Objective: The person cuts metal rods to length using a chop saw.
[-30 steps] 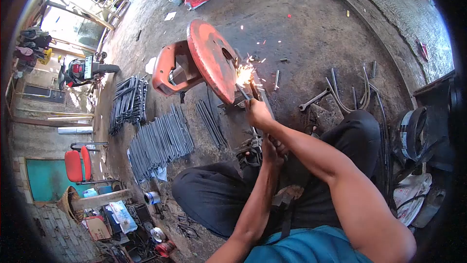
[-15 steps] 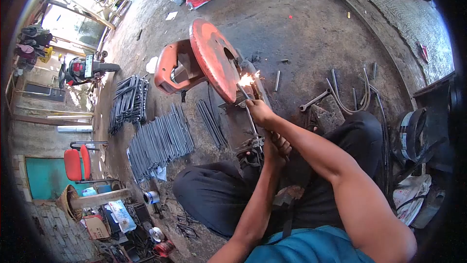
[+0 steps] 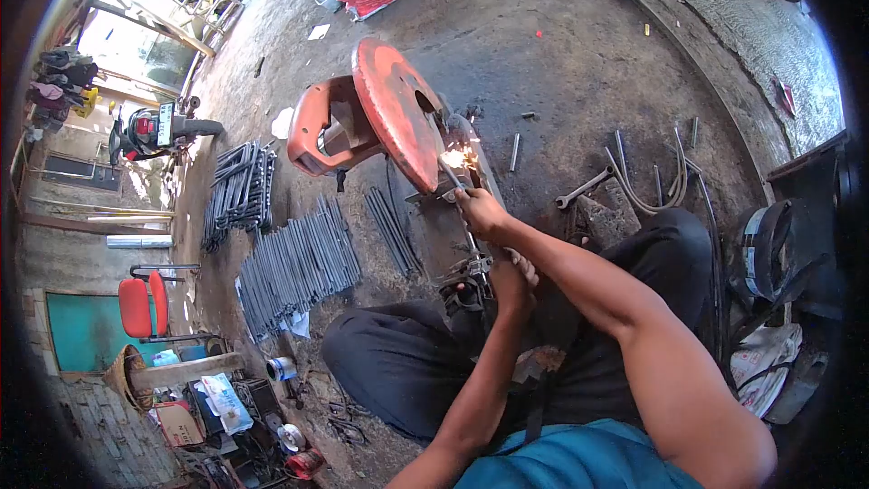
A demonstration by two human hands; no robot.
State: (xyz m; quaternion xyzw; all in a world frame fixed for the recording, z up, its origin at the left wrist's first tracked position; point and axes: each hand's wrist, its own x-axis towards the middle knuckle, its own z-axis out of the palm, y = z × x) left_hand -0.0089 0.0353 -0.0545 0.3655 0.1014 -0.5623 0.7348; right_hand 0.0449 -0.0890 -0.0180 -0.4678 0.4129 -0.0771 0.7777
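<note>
My right hand [image 3: 482, 212] is closed round a thin metal rod [image 3: 450, 172], whose far end touches the cutting machine beside its red guard [image 3: 396, 113]. Bright sparks [image 3: 460, 158] fly at that contact. Lower down, my left hand [image 3: 514, 274] is closed near the rod's rear part, beside the machine's clamp [image 3: 475, 265]; what its fingers wrap round is mostly hidden. The machine's orange-red handle [image 3: 312, 125] sticks out to the left of the guard.
Cut rods [image 3: 300, 263] lie in a row on the floor at left, beside stacked dark metal frames [image 3: 240, 189]. A wrench [image 3: 584, 187] and bent tubes [image 3: 674, 177] are at right. A red chair [image 3: 136, 306] and a motorcycle [image 3: 149, 127] stand far left.
The sparks have changed shape and spread a little. My left hand has shifted slightly and its fingers show differently. My right hand stays almost in place on the rod.
</note>
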